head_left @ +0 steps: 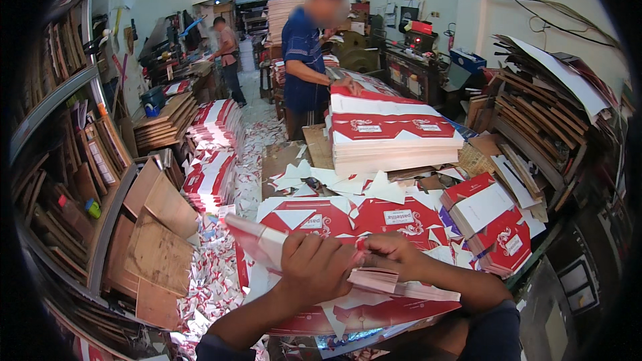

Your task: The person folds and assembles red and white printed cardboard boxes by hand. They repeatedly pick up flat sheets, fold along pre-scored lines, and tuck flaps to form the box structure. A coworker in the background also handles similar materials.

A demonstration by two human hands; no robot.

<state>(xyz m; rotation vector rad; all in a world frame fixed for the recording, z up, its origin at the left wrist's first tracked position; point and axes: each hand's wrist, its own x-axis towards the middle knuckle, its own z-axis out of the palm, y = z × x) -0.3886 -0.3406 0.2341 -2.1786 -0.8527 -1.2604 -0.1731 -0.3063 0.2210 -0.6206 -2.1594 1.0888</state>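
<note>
On the floor to your left, white and red paper scraps [224,274] lie thick beside the leaning wooden boards [157,247]; a step that way could slide out from under you, I'd judge.

Your left hand [314,269] is clamped around a thick bundle of red-and-white card sheets [264,241], fingers curled over its top edge. The bundle tilts up and to the left, out past the worktop [284,157] edge. If that grip loosens, the sheets will likely fan out and drop into the scraps below.

Your right hand [391,249] is pinching the near edge of the same bundle, fingertips pressed together on the card, just beside your left. Card edges can cut; a quick pull along them is the likely cause.

Under both hands lie printed sheets [374,217] strewn with loose white offcuts [354,184], which could slip into the bundle.

Farther right, the small stack of folded cartons [495,224] sits close to the worktop corner, and an elbow swing might knock it off. Behind it, the tall pile of sheets [391,130] another person [304,53] is handling looks steady.
</note>
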